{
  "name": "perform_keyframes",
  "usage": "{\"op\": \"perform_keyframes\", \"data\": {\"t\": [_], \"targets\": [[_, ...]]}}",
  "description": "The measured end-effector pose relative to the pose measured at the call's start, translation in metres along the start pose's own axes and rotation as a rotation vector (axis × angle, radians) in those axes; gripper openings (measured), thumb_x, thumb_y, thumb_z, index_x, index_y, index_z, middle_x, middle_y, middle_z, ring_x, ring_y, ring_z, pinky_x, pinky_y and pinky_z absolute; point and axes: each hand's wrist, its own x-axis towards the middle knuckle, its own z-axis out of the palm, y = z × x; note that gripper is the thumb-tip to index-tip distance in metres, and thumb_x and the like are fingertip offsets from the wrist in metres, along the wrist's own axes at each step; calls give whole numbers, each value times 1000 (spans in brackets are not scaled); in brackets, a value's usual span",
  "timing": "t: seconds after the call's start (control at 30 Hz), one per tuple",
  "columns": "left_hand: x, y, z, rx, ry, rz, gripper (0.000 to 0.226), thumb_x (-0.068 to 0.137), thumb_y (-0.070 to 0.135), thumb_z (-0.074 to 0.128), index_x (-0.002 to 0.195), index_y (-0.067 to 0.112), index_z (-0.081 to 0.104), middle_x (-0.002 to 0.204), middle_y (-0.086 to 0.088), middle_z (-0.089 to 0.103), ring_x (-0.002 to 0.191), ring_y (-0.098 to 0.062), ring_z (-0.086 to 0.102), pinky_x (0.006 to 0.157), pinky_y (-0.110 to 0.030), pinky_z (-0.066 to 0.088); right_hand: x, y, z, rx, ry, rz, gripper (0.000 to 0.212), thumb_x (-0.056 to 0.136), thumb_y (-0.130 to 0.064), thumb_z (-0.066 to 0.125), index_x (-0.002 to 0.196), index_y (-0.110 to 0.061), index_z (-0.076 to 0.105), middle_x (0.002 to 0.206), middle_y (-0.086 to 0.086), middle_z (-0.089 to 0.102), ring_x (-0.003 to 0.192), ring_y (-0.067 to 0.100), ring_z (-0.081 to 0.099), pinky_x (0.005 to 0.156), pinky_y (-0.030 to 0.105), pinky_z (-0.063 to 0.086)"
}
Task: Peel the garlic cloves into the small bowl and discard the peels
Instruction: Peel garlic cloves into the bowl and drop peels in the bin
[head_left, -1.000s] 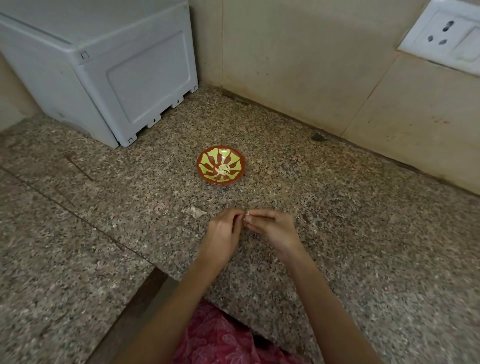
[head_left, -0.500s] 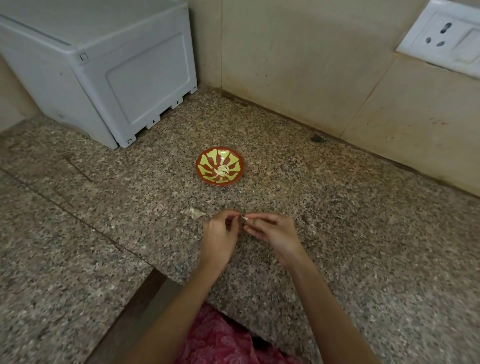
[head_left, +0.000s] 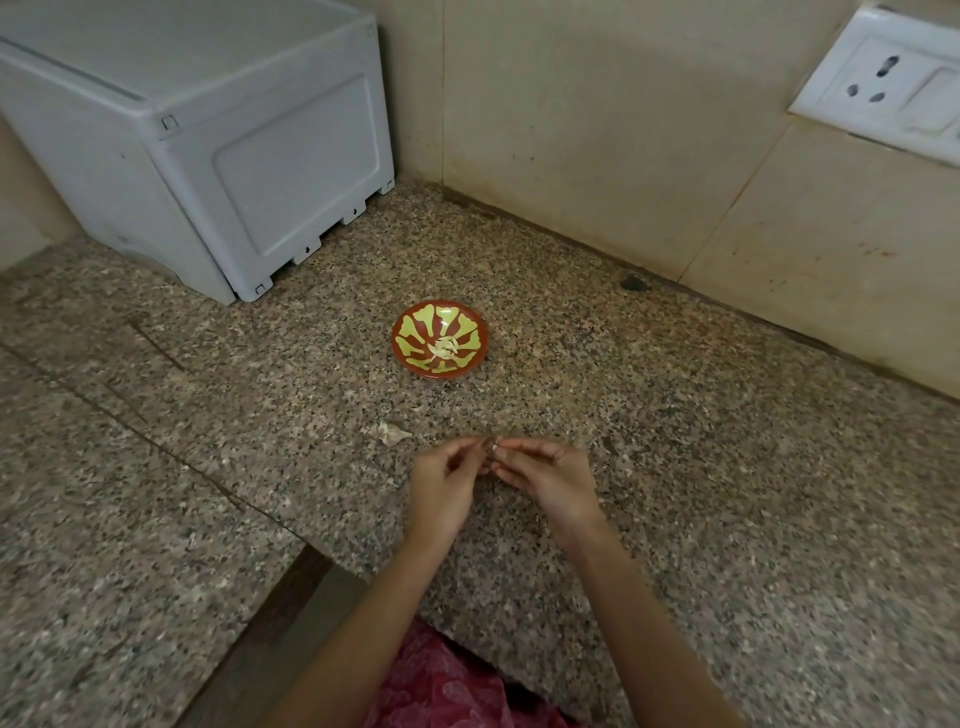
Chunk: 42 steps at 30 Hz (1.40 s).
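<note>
A small red bowl (head_left: 439, 338) with a yellow-green pattern stands on the granite counter (head_left: 675, 467) and holds several pale peeled cloves (head_left: 447, 347) at its centre. Below it my left hand (head_left: 447, 488) and my right hand (head_left: 550, 478) meet fingertip to fingertip just above the counter. Between them they pinch a small garlic clove (head_left: 494, 448), mostly hidden by the fingers. A garlic piece with papery skin (head_left: 390, 431) lies on the counter to the left of my left hand.
A grey-white plastic appliance (head_left: 208, 145) stands at the back left corner. Beige wall tiles rise behind the counter, with a white socket plate (head_left: 883, 83) at the top right. The counter edge drops off near my body above red patterned cloth (head_left: 441, 686).
My hands have stayed in place, fingertips working the clove with slight shifts. The bowl and the papery piece have not moved.
</note>
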Motion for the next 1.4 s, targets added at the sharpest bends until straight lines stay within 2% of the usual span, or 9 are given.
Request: {"op": "perform_keyframes", "data": {"t": [0.17, 0.37, 0.5, 0.6, 0.77, 0.9, 1.03, 1.2, 1.4], "targets": [[3, 0, 0, 2, 17, -50, 14, 92, 9, 62, 92, 18, 73, 85, 6, 72, 81, -9, 67, 79, -27, 54, 0, -1, 0, -82, -49, -24, 13, 81, 8, 72, 93, 3, 71, 91, 18, 75, 80, 22, 73, 74, 26, 60], [9, 2, -4, 20, -38, -109, 15, 93, 7, 59, 91, 13, 73, 83, 0, 72, 77, -13, 66, 70, -17, 50, 4, -6, -4, -265, -129, -72, 12, 81, 10, 71, 83, -2, 67, 82, 13, 73, 74, 19, 70, 72, 26, 59], [5, 5, -6, 318, 38, 219, 10, 90, 4, 63, 92, 7, 72, 81, 4, 68, 67, -2, 62, 64, -9, 47, 6, -5, -7, -273, -105, -105, 10, 81, 8, 72, 86, 0, 68, 85, 17, 73, 74, 23, 69, 74, 31, 60], [2, 6, -3, 511, 61, 383, 7, 90, 0, 61, 92, 2, 68, 80, 0, 62, 66, -11, 57, 61, -17, 49, 7, -6, -5, -246, -83, -108, 14, 81, 8, 72, 91, 0, 69, 86, 16, 73, 72, 19, 68, 68, 25, 58], [2, 8, -1, 492, 38, 390, 11, 91, -4, 58, 94, 0, 67, 83, -6, 65, 69, -14, 60, 64, -24, 52, 9, -6, -5, -217, -45, -96, 20, 80, 7, 73, 99, 1, 70, 91, 17, 74, 77, 22, 71, 75, 30, 59], [3, 5, -3, 439, 38, 311, 12, 92, -3, 56, 97, 1, 67, 80, -4, 66, 64, -12, 59, 57, -9, 43, 6, -7, -4, -232, -93, -115, 17, 80, 9, 72, 96, 3, 72, 90, 16, 75, 76, 20, 71, 73, 25, 59], [3, 5, -4, 419, 30, 290, 13, 92, -3, 56, 97, 2, 67, 81, -4, 66, 63, -10, 58, 58, -7, 43, 4, -6, -4, -197, -109, -113, 15, 80, 10, 71, 94, 3, 73, 88, 15, 76, 75, 17, 72, 69, 20, 58], [3, 6, -10, 433, -2, 317, 11, 91, -2, 59, 95, 2, 68, 79, 1, 64, 61, 6, 53, 57, -4, 42, 5, -4, -4, -182, -77, -94, 15, 82, 8, 72, 89, -5, 75, 87, 13, 76, 75, 17, 71, 71, 21, 58], [5, 11, -15, 418, -57, 301, 16, 88, 0, 64, 103, 3, 71, 93, -5, 73, 73, -7, 64, 69, -2, 46, 8, -3, -6, -181, -48, -76, 13, 83, 4, 72, 93, -4, 76, 89, 11, 77, 79, 20, 73, 73, 24, 59]]}}
